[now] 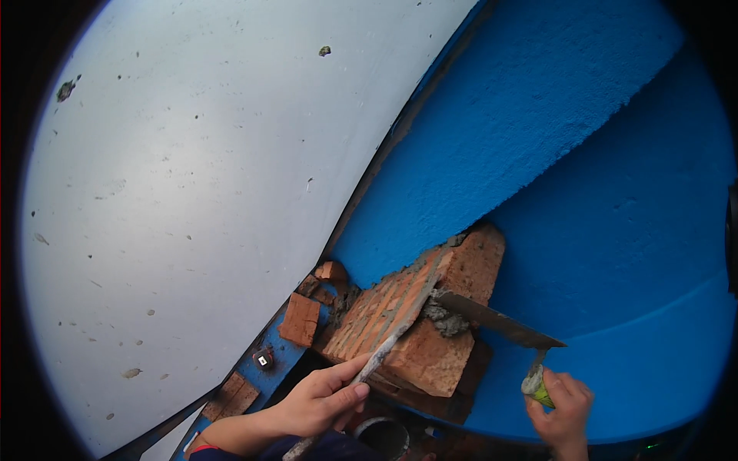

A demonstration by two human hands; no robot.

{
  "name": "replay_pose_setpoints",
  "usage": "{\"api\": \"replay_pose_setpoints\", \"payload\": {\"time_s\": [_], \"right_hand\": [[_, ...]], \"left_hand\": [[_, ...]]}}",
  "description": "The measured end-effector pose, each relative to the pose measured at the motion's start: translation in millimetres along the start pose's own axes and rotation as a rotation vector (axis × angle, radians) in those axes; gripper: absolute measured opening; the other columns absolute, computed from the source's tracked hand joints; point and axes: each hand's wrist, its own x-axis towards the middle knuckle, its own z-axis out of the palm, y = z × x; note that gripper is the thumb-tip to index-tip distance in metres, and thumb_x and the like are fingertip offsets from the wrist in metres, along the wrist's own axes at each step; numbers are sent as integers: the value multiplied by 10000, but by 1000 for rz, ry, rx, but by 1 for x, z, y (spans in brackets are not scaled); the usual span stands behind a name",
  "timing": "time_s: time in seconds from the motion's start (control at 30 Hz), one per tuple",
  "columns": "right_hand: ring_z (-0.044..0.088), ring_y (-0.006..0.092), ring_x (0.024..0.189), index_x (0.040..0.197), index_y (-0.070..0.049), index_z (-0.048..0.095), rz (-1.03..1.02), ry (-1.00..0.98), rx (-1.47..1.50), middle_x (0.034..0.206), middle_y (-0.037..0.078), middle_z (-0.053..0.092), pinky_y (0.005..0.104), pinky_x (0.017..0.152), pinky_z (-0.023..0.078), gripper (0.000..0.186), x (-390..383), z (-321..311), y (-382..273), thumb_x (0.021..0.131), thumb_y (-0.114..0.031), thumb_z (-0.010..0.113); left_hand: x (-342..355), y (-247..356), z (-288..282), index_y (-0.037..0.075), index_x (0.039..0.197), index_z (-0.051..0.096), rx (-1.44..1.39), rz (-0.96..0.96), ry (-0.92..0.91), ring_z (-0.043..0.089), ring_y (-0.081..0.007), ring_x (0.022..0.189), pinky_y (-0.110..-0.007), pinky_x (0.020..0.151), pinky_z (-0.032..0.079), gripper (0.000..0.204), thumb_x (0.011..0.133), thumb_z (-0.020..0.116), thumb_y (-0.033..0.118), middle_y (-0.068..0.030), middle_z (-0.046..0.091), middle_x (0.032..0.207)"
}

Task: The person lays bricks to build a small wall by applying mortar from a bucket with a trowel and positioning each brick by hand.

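My left hand [327, 399] grips a long, thin rod [388, 346] smeared with grey mortar, which slants up along the edge of the brickwork [384, 307]. My right hand [565, 411] is closed around the green handle of a trowel [500, 320]. The trowel's blade points left, its tip close to the rod's upper part. A lump of wet mortar [448, 319] sits on the brick face just under the blade. The bricks are stacked against a blue wall [461, 169], with grey joints between them.
A large pale panel [177, 215] fills the left side. Loose bricks [300, 319] and broken pieces [330, 271] lie beside the brickwork. A tape measure [263, 359] rests on a blue ledge, with another brick [231, 397] nearer me. A dark bucket [384, 438] stands below.
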Motion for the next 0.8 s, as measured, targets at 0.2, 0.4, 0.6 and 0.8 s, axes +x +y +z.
{"api": "replay_pose_setpoints", "payload": {"time_s": [0.2, 0.4, 0.6, 0.8], "right_hand": [[593, 264, 613, 1012, 25, 644, 54, -82, -14, 750, 127, 602, 379, 540, 453, 377, 4, -6, -4, 671, -115, 720], [562, 208, 620, 1039, 35, 629, 264, -29, 217, 738, 111, 559, 347, 531, 426, 380, -5, -6, -2, 712, -144, 708], [631, 302, 767, 1151, -13, 631, 244, -42, 237, 904, 159, 645, 362, 678, 501, 353, -5, -20, -1, 833, -141, 717], [630, 265, 780, 1156, 3, 621, 225, -82, 217, 911, 140, 650, 344, 703, 503, 349, 1, -26, 0, 857, -159, 703]], "left_hand": [[0, -5, -8, 68, 1489, 271, 32, -19, -14, 496, -70, 534, -205, 504, 416, 523, 1011, 457, 167, -17, 535, 769], [-9, -20, -16, 58, 1494, 242, 445, 101, 1, 584, -118, 594, -264, 587, 476, 555, 1000, 460, 187, -63, 580, 709], [-12, -41, -24, 30, 1463, 293, 683, 290, 94, 633, -251, 752, -333, 712, 498, 557, 970, 502, 182, -151, 624, 811], [-20, -45, -33, 56, 1461, 328, 486, 152, 75, 594, -167, 700, -304, 664, 487, 530, 978, 499, 192, -81, 604, 767]]}}
